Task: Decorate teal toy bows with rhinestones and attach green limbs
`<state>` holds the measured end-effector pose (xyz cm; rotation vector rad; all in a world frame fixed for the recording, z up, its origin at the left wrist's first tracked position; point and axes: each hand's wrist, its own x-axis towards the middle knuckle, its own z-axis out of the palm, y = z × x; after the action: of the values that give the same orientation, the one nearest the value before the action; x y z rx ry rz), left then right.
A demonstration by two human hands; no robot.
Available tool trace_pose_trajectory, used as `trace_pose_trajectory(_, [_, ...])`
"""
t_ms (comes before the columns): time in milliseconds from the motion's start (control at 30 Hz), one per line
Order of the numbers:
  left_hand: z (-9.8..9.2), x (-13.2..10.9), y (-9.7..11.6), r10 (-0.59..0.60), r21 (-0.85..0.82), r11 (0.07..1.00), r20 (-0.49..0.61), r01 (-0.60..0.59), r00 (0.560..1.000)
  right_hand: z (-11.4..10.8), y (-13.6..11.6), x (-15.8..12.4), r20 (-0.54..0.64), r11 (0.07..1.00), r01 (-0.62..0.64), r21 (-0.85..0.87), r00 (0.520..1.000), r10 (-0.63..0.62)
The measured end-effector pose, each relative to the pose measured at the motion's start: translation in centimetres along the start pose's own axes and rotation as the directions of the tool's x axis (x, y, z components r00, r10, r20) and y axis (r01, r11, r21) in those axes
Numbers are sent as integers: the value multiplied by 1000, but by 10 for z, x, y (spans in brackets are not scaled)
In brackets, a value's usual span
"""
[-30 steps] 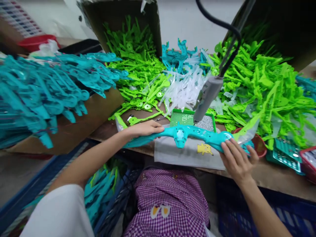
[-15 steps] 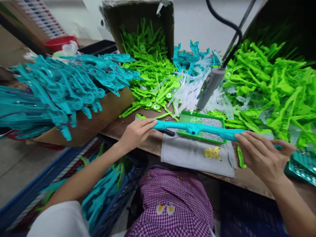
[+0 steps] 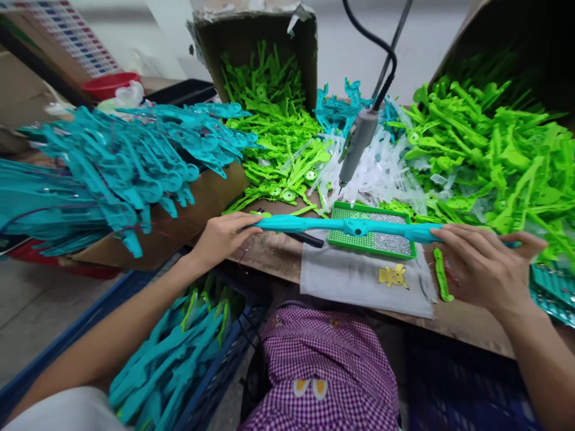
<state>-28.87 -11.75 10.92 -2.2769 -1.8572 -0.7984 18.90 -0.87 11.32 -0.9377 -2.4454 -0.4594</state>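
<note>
A long teal plastic part (image 3: 314,224) is stretched level between my two hands, above the table edge. My left hand (image 3: 224,234) pinches its left end, and my right hand (image 3: 487,260) grips its right end with the fingers wrapped over it. Behind and below the part lies a green tray (image 3: 372,246) with a perforated left section and small silvery pieces on its right. A grey electric screwdriver (image 3: 359,143) hangs above the tray, its tip touching neither the part nor my hands. Under the tray is a grey cloth (image 3: 332,281) with a yellow figure.
Teal parts (image 3: 135,155) are heaped on a cardboard box at left. Green parts (image 3: 507,155) pile up at right and more (image 3: 278,131) spill from a box at the back. White strips (image 3: 381,167) lie between. A blue crate (image 3: 220,371) below holds teal parts.
My left hand has moved left along with the part's left end, and the part now looks more level. The hanging screwdriver has shifted left. The view has moved slightly.
</note>
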Motion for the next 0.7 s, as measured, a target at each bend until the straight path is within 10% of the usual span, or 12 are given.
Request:
trace_pose_trajectory(167, [4,-11,-10,54,36,998,-33,-53,998,6,2,1,3,1000,6,0,1000,-6])
trace_pose_trajectory(333, [18,6,45,65,84,995,-105,-56,992,3,-7,6,-14,997,-42,69,999,43])
trace_pose_trajectory(500, [78,48,117,306,-215,917,-157,-335,939,2,-21,10,-42,998,-34,52,998,36])
trace_pose_trajectory(700, [123,67,122,279,-337,861,-314,-381,908,5,-25,7,-14,994,-67,81,998,68])
